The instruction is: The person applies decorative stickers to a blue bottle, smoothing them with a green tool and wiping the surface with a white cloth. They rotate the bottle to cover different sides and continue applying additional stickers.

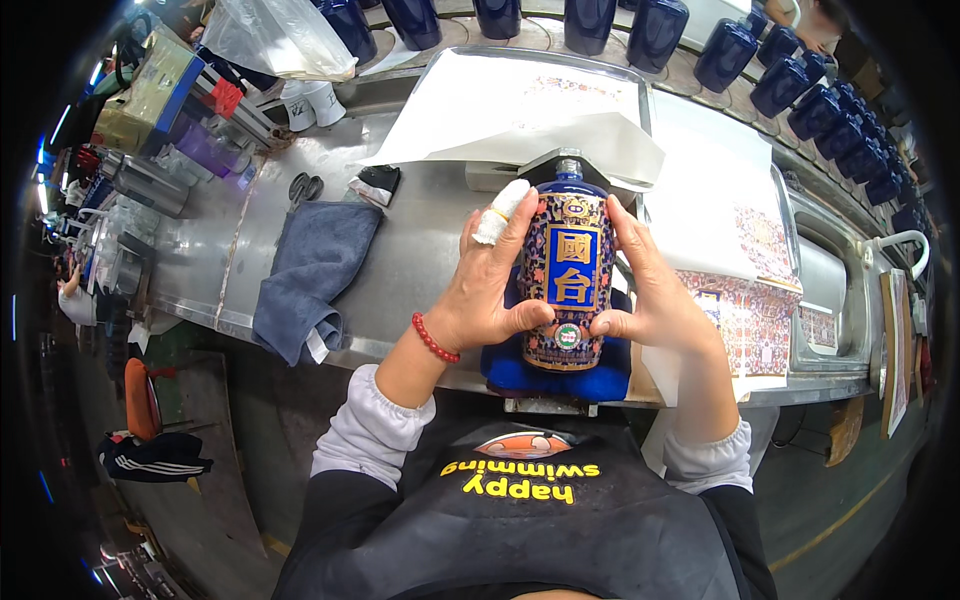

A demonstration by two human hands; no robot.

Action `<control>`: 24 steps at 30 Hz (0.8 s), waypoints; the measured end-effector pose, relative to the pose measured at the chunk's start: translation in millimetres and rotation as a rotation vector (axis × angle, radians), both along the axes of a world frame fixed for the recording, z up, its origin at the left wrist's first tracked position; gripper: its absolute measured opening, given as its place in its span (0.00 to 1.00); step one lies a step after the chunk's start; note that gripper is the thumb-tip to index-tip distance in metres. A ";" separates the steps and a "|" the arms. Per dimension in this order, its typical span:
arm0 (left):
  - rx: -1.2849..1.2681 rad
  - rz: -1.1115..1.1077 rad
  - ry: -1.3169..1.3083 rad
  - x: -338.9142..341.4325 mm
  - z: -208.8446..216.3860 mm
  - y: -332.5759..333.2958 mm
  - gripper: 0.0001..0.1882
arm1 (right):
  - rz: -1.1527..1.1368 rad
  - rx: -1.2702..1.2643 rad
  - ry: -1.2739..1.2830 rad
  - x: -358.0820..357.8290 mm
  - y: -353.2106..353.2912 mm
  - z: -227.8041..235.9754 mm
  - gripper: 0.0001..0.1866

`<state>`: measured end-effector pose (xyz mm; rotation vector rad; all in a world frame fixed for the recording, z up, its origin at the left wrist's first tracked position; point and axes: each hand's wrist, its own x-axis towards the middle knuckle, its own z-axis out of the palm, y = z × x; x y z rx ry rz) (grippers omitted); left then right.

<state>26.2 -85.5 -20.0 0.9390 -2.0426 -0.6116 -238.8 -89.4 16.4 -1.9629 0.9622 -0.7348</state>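
A dark blue bottle (568,270) with an ornate patterned wrap lies in front of me, its neck pointing away, on a blue cloth pad (500,372). My left hand (480,270) grips its left side, thumb across the lower front. A white covering with a yellow band wraps one finger of that hand, and a red bead bracelet circles the wrist. On the bottle's right side rests my right hand (655,290), fingers along the edge and thumb on the front. Both hands press the bottle between them. The fingertips beneath the bottle are hidden.
Plain blue bottles (655,35) line a curved conveyor along the back and right. White sheets (520,100) cover a tray behind the bottle. Patterned label sheets (745,330) lie at right, beside a metal sink (825,270). A grey-blue cloth (318,265) and scissors (305,188) lie left.
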 end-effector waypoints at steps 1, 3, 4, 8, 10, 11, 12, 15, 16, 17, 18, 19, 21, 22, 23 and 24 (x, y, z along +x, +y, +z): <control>0.000 0.000 0.007 -0.9 0.6 -0.3 0.62 | -0.001 0.000 -0.002 0.6 0.2 0.7 0.75; 0.001 -0.001 0.020 -2.2 2.4 -0.9 0.62 | -0.004 -0.003 -0.004 1.2 0.2 1.9 0.75; 0.003 -0.001 0.028 -2.2 3.4 -1.0 0.62 | -0.007 -0.005 -0.004 1.3 0.4 2.0 0.75; -0.106 0.031 0.022 1.3 4.4 -1.7 0.59 | 0.019 -0.071 -0.028 -0.4 -0.8 -1.3 0.71; -0.133 0.033 -0.074 5.8 2.2 -4.5 0.57 | 0.035 -0.224 0.024 -2.4 -2.3 -5.0 0.65; -0.130 0.020 -0.045 4.5 -0.9 -5.1 0.56 | 0.036 -0.201 0.032 -3.5 -2.6 -7.2 0.65; -0.134 0.008 -0.016 4.1 -3.7 -6.0 0.56 | 0.027 -0.183 0.027 -4.7 -3.0 -9.1 0.64; -0.135 -0.003 0.008 5.9 -8.8 -5.3 0.57 | 0.028 -0.184 0.037 -8.8 -1.2 -12.7 0.62; -0.122 -0.009 0.026 7.3 -9.6 -4.8 0.58 | 0.018 -0.178 0.019 -9.9 0.3 -13.6 0.61; -0.126 -0.025 0.023 9.8 -9.7 -3.4 0.59 | 0.026 -0.160 0.010 -11.2 1.6 -13.8 0.62; -0.146 -0.042 -0.006 11.6 -9.9 -2.2 0.60 | 0.026 -0.168 0.004 -12.2 3.1 -14.1 0.63; -0.163 -0.057 -0.030 12.8 -10.4 -0.8 0.60 | 0.050 -0.150 0.010 -12.6 4.4 -14.6 0.64; -0.177 -0.111 -0.066 14.2 -11.6 1.2 0.63 | 0.073 -0.174 0.030 -12.9 6.4 -16.0 0.66; -0.176 -0.110 -0.069 14.3 -12.3 1.6 0.64 | 0.060 -0.164 0.042 -12.9 6.8 -16.9 0.69; -0.174 -0.109 -0.073 14.6 -12.9 2.1 0.64 | 0.043 -0.167 0.057 -12.6 7.0 -18.0 0.72; -0.173 -0.110 -0.083 14.5 -13.7 2.4 0.65 | 0.029 -0.176 0.093 -12.3 6.8 -19.3 0.75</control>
